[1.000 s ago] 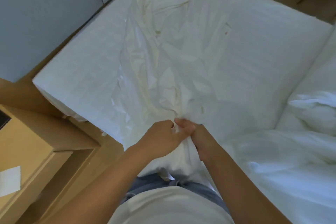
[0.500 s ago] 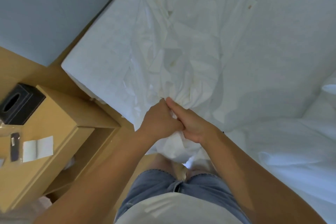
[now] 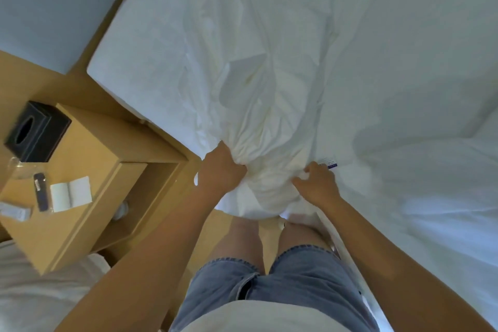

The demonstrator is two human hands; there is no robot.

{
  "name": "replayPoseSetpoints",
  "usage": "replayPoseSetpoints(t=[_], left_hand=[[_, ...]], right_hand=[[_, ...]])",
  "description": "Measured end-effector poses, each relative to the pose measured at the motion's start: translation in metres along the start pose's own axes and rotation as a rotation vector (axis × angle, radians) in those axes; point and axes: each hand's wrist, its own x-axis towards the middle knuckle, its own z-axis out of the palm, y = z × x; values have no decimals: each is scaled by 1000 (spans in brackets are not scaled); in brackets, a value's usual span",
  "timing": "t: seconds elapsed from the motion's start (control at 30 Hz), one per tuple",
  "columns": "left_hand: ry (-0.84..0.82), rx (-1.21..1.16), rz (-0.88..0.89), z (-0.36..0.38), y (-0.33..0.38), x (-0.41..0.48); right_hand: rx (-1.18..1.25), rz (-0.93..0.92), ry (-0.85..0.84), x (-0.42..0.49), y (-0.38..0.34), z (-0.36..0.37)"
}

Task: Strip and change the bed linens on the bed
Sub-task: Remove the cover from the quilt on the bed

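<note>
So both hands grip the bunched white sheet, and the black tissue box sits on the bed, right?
Not quite: the head view shows the black tissue box on the wooden nightstand beside the bed. The left hand and right hand do grip the bunched white sheet.

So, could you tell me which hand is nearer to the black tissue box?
Left. The left hand grips the sheet on the side toward the tissue box; the right hand grips it farther over, away from the box.
</note>
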Motion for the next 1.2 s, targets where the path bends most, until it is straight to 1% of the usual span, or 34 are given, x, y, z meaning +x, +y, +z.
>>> replayPoseSetpoints(t=[0.03,0.1,0.13,0.2,0.27,0.3,0.33,0.4,0.43,0.5,0.53,0.63,0.7,0.73,0.8,0.9,1.0,1.03,1.1,1.2], left_hand=[[-24,-5,2,1,-1,1],[-69,-3,19,4,-4,3],[-84,3,28,7,-5,4],[-96,25,43,13,-6,7],[-90,33,53,18,-7,9],[-87,28,53,19,-7,9],[-86,30,56,19,-7,10],[-80,108,88,13,-7,12],[-68,175,111,6,-6,14],[-24,259,147,-16,-5,19],[-1,247,164,-29,-5,21],[47,64,175,-73,-2,23],[70,-108,157,-104,0,23],[85,-196,157,-120,0,22],[115,-342,163,-156,-3,18],[171,-571,202,-227,-24,13],[208,-847,267,-300,-77,20],[212,-897,273,-319,-96,25],[206,-950,247,-346,-127,39],[215,-959,125,-355,-154,68]], right_hand=[[-173,77,14,7,15,6],[-419,176,-43,15,36,22],[-520,182,-34,19,44,30],[-692,118,65,27,57,41],[-750,57,148,35,65,43],[-699,70,152,38,68,41],[-580,108,162,39,70,36],[-269,154,264,40,68,23],[-131,125,335,37,61,16],[53,-20,460,27,36,2],[131,-98,512,19,17,-7],[349,-269,624,-8,-53,-41],[458,-440,674,-30,-109,-63],[486,-545,676,-42,-139,-69],[501,-724,621,-67,-204,-67],[465,-910,471,-103,-303,-34],[407,-1061,292,-120,-383,13],[369,-1090,254,-119,-404,27],[294,-1091,215,-107,-437,48],[145,-1027,144,-73,-462,71]])
